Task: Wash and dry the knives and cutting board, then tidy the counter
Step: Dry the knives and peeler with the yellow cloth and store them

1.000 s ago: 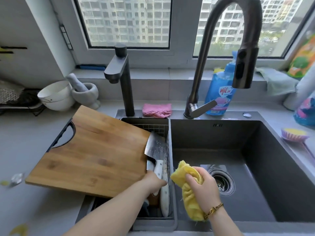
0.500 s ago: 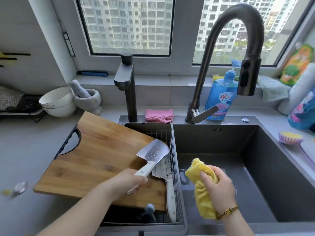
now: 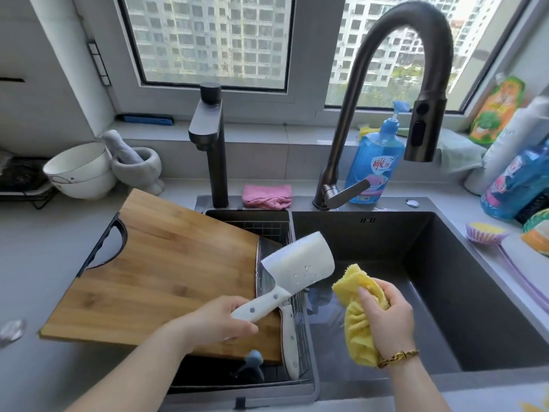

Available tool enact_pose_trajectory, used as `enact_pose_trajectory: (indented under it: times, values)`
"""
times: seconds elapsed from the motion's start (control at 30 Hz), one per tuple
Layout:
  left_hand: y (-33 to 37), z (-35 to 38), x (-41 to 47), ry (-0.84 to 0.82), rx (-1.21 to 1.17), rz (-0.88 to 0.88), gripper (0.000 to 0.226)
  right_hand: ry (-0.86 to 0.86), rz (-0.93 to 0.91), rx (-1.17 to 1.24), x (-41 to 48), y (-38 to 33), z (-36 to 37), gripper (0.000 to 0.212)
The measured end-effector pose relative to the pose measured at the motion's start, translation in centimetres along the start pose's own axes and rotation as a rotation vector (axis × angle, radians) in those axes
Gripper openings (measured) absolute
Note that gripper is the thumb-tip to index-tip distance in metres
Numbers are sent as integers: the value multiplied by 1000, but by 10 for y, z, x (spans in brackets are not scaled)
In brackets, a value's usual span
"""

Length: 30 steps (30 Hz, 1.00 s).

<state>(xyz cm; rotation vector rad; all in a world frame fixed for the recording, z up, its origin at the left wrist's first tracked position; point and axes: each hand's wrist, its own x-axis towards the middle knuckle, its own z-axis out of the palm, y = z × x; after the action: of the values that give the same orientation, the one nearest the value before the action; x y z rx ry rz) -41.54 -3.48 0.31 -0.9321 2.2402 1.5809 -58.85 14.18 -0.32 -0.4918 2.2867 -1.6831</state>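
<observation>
Two bare forearms, left hand [image 3: 217, 321] and right hand [image 3: 386, 319] bare. Right wrist: thin gold chain bracelet [image 3: 398, 356], small dark beads among links, close-fitting, just behind hand. Visible fingernails short, plain.

The left hand [image 3: 221, 321] has lifted the cleaver [image 3: 297, 267] toward the yellow cloth [image 3: 358, 310].

Cleaver [image 3: 300, 263]: silver blade, white handle, grey rivets. Second knife [image 3: 289, 343]: white handle. Cutting board [image 3: 166, 263]: honey-brown striped bamboo grain, black grip edge. Dishcloth [image 3: 356, 319]: yellow. Rag [image 3: 266, 196]: pink. Sink [image 3: 386, 233]: dark grey. Faucet [image 3: 426, 138]: dark grey. Dish soap bottle [image 3: 374, 165]: blue, pink-white label, red lettering. Bowls [image 3: 80, 171]: white, thin dark line pattern. Mortar [image 3: 138, 165]: pale grey. Bracelet [image 3: 398, 356]: gold, dark beads.
</observation>
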Motion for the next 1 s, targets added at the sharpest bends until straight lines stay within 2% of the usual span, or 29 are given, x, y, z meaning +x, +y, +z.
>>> enact_pose_trajectory:
  times: [0.23, 0.47, 0.57, 0.63, 0.7, 0.8, 0.83, 0.9, 1.0]
  values:
    - [-4, 9, 19, -63, 38, -26, 29, 65, 22, -41, 5, 11, -1, 11]
    - [-11, 3, 30, -122, 45, -38, 27, 15, 2, -16, 8, 11, 20, 9]
    - [-8, 3, 34, -104, 159, -59, 23, -5, -52, -34, 12, 13, 35, 15]
    - [-8, 6, 38, -28, 284, -60, 24, 5, -131, -85, 13, 14, 47, 15]
    - [-8, 9, 41, 62, 364, -46, 23, -36, -322, -171, 10, 13, 63, 20]
    - [-5, 15, 42, 144, 362, 1, 16, -245, -613, -398, 6, 2, 87, 24]
    - [-4, 16, 42, 183, 363, 7, 19, -325, -658, -509, 7, 1, 94, 23]
    - [-4, 17, 43, 245, 396, 12, 18, -368, -697, -688, 15, 1, 102, 24]
    - [-6, 19, 42, 255, 485, -7, 25, -417, -661, -751, 26, 4, 102, 28]
